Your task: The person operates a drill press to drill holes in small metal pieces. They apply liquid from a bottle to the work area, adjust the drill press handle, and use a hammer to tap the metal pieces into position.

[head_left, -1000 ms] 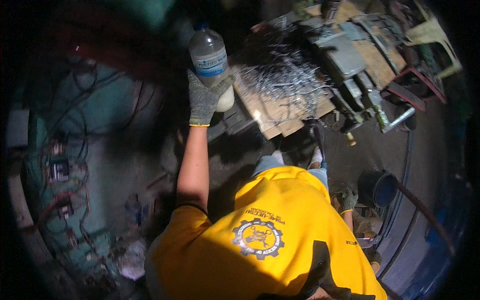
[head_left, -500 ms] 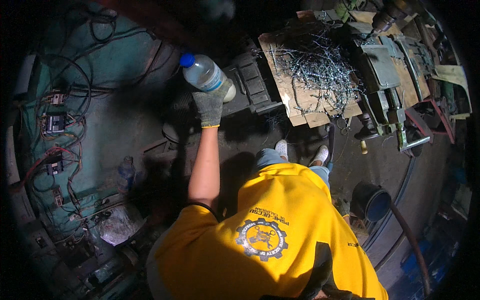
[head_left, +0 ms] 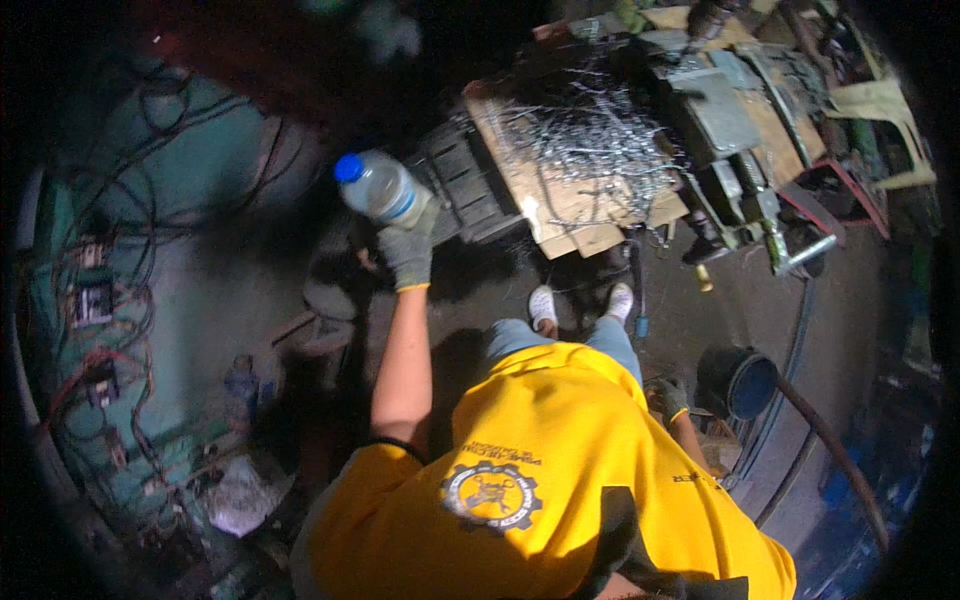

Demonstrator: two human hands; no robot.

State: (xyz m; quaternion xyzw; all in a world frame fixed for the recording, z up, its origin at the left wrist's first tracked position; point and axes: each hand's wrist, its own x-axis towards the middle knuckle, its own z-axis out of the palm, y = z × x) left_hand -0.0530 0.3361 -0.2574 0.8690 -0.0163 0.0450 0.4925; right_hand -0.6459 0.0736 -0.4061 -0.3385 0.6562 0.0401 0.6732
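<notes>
My left hand [head_left: 407, 252], in a grey knit glove with a yellow cuff, is wrapped round a clear plastic bottle [head_left: 380, 187] with a blue cap. The bottle leans, its cap toward the upper left, and a pale label band runs round it. At my right side hangs my right hand [head_left: 667, 398], also gloved; my yellow shirt partly covers it and its fingers do not show clearly. Curly metal shavings [head_left: 590, 140] lie heaped on a brown board [head_left: 560, 228], right of the bottle. Beyond them is a machine vise [head_left: 715, 125].
A drill chuck [head_left: 712, 22] hangs above the vise at the top right. A dark bucket [head_left: 745, 385] stands on the floor near my right hand, with a hose [head_left: 825, 435] beside it. Wires and switch boxes [head_left: 92, 305] line the left side, near another bottle [head_left: 241, 380].
My left hand still holds the bottle, now slightly lower and further left in the picture. My right hand shows more beside my shirt. The whole view has shifted.
</notes>
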